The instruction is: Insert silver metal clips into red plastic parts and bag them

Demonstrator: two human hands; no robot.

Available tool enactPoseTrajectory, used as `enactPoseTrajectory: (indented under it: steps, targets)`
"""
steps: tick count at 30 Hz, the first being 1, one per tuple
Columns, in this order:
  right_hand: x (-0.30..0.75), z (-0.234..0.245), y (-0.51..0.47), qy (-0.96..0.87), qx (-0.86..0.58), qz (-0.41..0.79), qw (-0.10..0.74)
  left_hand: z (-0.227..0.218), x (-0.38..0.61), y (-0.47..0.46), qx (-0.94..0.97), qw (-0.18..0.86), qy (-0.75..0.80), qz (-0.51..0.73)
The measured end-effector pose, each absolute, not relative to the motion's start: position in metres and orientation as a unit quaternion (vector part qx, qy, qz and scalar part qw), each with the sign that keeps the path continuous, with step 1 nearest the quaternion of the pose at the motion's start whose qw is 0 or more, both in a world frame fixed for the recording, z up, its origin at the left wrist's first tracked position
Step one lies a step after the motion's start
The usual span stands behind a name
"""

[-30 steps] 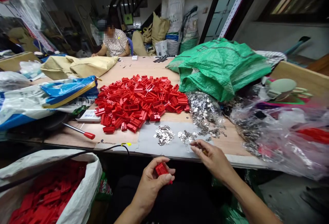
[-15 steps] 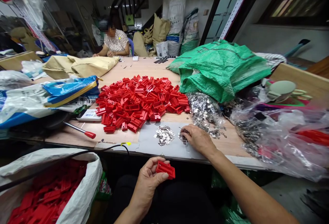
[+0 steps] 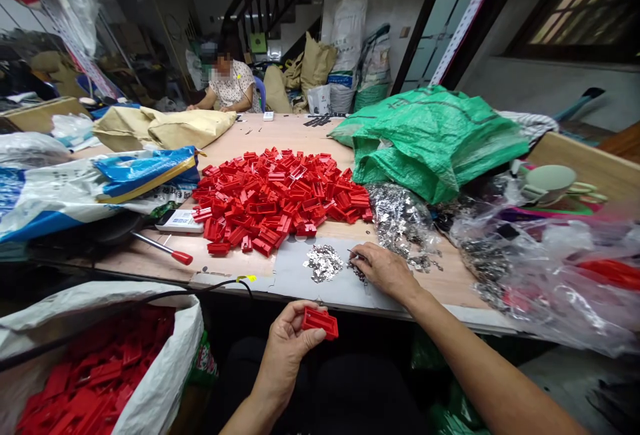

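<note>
My left hand is closed around the end of a red plastic housing, a small open-topped box, held in front of the table's near edge. Fingers pinched, my right hand rests at a small pile of dark metal parts on a grey sheet. A thin dark stick-like tool pokes out from its fingertips; the exact kind is unclear. Just left of that hand lies a pile of flat silvery metal pieces. Behind them a large heap of red plastic housings covers the table's middle.
A green woven sack and a clear bag of metal parts lie at right. A red-tipped lever sticks out at left, below a white box. An open white sack holds more red pieces. Across the table sits a person.
The red housing has tilted slightly in my left hand, its open side showing more. My right hand stays at the dark parts. The whole view has shifted a little.
</note>
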State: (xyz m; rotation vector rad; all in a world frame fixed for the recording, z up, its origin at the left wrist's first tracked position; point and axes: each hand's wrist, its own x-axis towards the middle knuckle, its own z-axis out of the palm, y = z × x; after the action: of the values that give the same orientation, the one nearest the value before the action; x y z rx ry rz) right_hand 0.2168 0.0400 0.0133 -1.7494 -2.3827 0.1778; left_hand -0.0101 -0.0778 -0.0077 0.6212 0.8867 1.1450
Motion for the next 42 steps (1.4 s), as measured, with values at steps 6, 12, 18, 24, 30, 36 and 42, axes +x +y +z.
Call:
enactPoseTrajectory:
  steps: [6,12,18,24,30,36,42]
  targets:
    - [0.215,0.021,0.039,-0.805,-0.585,0.056,0.082,-0.007,-0.011,-0.079,0.281,0.693,0.406,0.525]
    - [0.218,0.023,0.041,-0.793,-0.6,0.066,0.078,-0.004,-0.01,-0.077,0.309,0.662,0.423,0.535]
    - [0.226,0.022,0.041,-0.78,-0.584,0.137,0.179,-0.002,-0.012,-0.077,0.401,0.573,0.455,0.551]
    - [0.205,0.038,0.004,-0.743,-0.528,0.28,0.3,-0.002,-0.014,-0.076,0.506,0.45,0.504,0.536]
    - [0.169,0.038,-0.039,-0.76,-0.496,0.302,0.292,0.002,-0.013,-0.075,0.549,0.392,0.511,0.532]
    - [0.16,0.024,-0.043,-0.784,-0.464,0.28,0.303,0.004,-0.01,-0.075,0.581,0.362,0.499,0.531]
    - [0.157,0.02,-0.048,-0.766,-0.457,0.315,0.324,-0.002,-0.008,-0.079,0.6,0.332,0.504,0.525]
